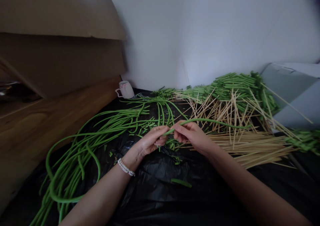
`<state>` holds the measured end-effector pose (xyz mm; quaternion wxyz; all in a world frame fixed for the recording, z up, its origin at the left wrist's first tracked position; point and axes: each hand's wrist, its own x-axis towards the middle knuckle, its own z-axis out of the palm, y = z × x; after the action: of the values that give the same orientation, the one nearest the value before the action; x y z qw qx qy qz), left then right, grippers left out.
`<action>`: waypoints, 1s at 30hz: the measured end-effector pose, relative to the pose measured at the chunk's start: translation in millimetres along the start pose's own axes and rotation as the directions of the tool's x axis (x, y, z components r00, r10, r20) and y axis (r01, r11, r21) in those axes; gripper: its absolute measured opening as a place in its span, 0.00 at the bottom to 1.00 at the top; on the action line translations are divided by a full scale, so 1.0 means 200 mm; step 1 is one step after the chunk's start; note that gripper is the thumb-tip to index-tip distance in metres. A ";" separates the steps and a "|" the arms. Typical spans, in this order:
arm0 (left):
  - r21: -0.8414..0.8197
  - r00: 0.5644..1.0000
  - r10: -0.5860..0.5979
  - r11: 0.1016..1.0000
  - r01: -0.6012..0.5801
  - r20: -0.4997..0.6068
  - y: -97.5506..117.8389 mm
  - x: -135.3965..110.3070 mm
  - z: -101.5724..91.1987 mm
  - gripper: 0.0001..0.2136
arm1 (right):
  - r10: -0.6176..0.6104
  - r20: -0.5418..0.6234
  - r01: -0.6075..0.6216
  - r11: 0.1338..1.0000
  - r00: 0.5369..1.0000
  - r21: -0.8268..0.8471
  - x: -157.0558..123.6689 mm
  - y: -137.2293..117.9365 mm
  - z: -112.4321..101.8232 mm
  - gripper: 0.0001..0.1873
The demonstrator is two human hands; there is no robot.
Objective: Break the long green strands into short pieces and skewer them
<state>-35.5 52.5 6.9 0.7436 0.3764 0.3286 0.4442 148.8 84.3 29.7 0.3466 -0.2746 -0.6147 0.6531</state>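
Bare forearms (105,192) angled inward over black plastic sheeting (160,196). Ahead, the left hand (150,141) and right hand (191,134) both pinched the same long bean (212,120), fingertips nearly meeting.

Long-bean pile (110,122) cut off at bottom edge; cardboard box (57,36) cropped left; mug (126,89) print unreadable.

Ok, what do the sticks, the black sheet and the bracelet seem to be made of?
Sticks: pale, matte, thin and straight, likely bamboo or wood. Black sheet: thin plastic film, glossy and crinkled with highlights. Bracelet on the left wrist: small whitish round beads, pearl-like; real or imitation cannot be told. Left hand and right hand pinch a long bean.
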 end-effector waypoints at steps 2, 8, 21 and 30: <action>0.128 0.999 0.007 0.992 -0.012 0.043 0.00 -0.01 0.01 0.13 | 0.010 0.002 -0.010 1.000 1.000 -0.019 0.00 0.00 -0.01 0.18; 0.258 0.995 -0.072 0.965 0.051 0.073 0.01 -0.04 0.00 0.16 | 0.079 -0.060 -0.069 0.985 0.995 0.158 0.01 0.00 -0.03 0.15; 0.151 1.000 -0.012 0.988 0.013 -0.007 0.00 -0.02 0.02 0.12 | -0.030 -0.093 0.034 0.999 0.995 0.034 0.01 0.00 -0.02 0.12; -0.162 0.983 0.098 0.979 -0.124 -0.155 -0.01 0.02 0.01 0.12 | -0.300 -0.165 0.219 0.898 0.940 -0.382 -0.02 0.02 0.05 0.10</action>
<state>-31.0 55.6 5.1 0.7210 0.2953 0.3213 0.5382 142.9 75.4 26.1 0.4410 -0.3189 -0.7123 0.4432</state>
